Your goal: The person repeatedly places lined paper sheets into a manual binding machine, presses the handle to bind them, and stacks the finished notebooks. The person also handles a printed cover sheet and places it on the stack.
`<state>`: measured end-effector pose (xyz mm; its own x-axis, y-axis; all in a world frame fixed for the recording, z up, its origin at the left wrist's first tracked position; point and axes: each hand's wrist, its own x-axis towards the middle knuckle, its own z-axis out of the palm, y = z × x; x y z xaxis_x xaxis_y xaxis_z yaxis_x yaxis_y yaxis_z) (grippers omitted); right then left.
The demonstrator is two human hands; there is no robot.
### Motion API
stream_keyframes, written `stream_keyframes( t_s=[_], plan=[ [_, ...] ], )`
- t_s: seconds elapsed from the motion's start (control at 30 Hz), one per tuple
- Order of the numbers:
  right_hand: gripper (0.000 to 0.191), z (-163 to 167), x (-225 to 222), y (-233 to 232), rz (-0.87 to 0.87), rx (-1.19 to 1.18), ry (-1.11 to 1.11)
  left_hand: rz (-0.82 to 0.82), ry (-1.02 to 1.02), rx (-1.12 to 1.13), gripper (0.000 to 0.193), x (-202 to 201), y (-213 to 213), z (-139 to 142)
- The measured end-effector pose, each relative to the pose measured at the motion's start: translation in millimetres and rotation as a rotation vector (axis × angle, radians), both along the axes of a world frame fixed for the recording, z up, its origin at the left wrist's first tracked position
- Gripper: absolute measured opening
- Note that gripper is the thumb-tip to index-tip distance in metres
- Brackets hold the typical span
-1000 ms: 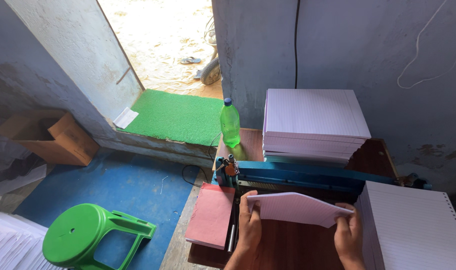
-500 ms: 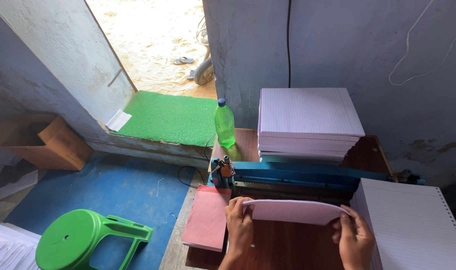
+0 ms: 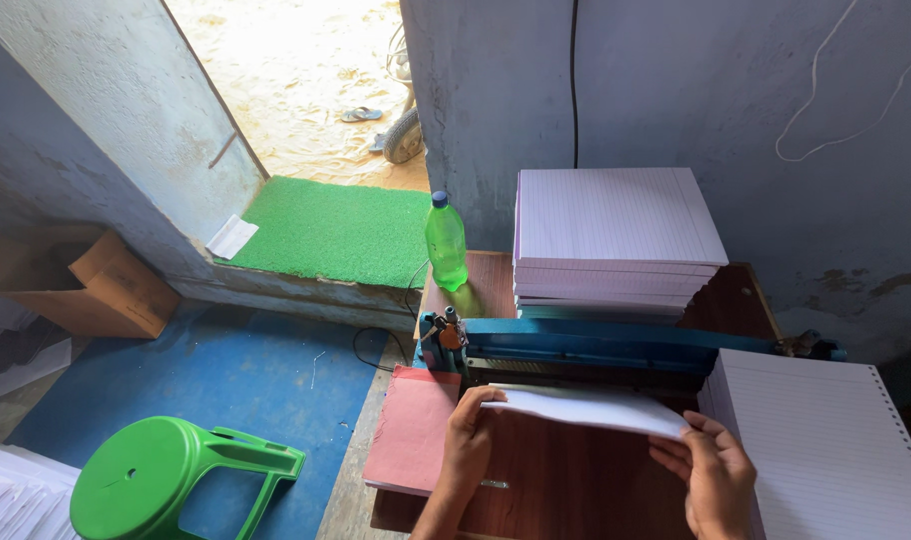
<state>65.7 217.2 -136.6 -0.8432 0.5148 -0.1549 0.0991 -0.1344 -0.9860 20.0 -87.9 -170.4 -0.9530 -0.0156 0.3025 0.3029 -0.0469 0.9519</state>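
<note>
Thin sheaf of white lined paper point(image 3: 591, 408) has been lowered and pushed forward since a second ago: then it was held up clear of the machine, now its far edge is laid into the slot of the blue metal punching machine point(image 3: 616, 345). Feed looks nearly seated; the paper is gripped at both ends.

Left hand point(image 3: 469, 440): fingers closed on the sheaf's left corner, thumb on top. Right hand point(image 3: 713, 475): fingers pinched on the right corner.

Sheaf is flexible and bowed slightly between the hands, above the dark brown wooden worktop point(image 3: 576, 480).

Nearby: tall square stack of lined white paper point(image 3: 616, 230) behind the machine, edges crisp; perforated-edge stack of lined sheets point(image 3: 826, 440) at right; flat pink card covers point(image 3: 413, 430) at left; translucent green plastic bottle point(image 3: 446, 243), upright; round green plastic stool point(image 3: 166, 480), glossy, on the blue floor point(image 3: 236, 370).
</note>
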Motion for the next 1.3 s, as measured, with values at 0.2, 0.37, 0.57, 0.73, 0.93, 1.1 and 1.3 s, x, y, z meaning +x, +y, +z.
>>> stream_keyframes(
  t_s=[0.2,0.37,0.57,0.73,0.93,1.1,1.3],
  plan=[
    [0.048,-34,14,-7,-0.081,0.039,-0.428,-0.043,-0.136,-0.078,0.031,30,-13,-42],
    [0.043,-69,32,-5,-0.029,0.005,-0.419,0.111,-0.021,-0.378,0.031,55,-14,-52],
    [0.036,-77,31,-12,-0.011,-0.005,-0.444,-0.014,-0.602,-0.079,0.042,55,-6,-31],
    [0.037,-71,23,-20,-0.02,0.003,-0.436,0.02,-0.561,-0.173,0.043,43,1,-33],
    [0.041,-73,18,-28,-0.002,-0.018,-0.407,0.072,-0.597,-0.338,0.051,32,7,-31],
    [0.042,-76,10,-32,0.012,-0.018,-0.391,0.21,-0.721,-0.402,0.08,40,24,-23],
    [0.042,-79,8,-35,-0.021,-0.009,-0.379,0.357,-0.776,-0.014,0.099,64,43,-22]
  ],
)
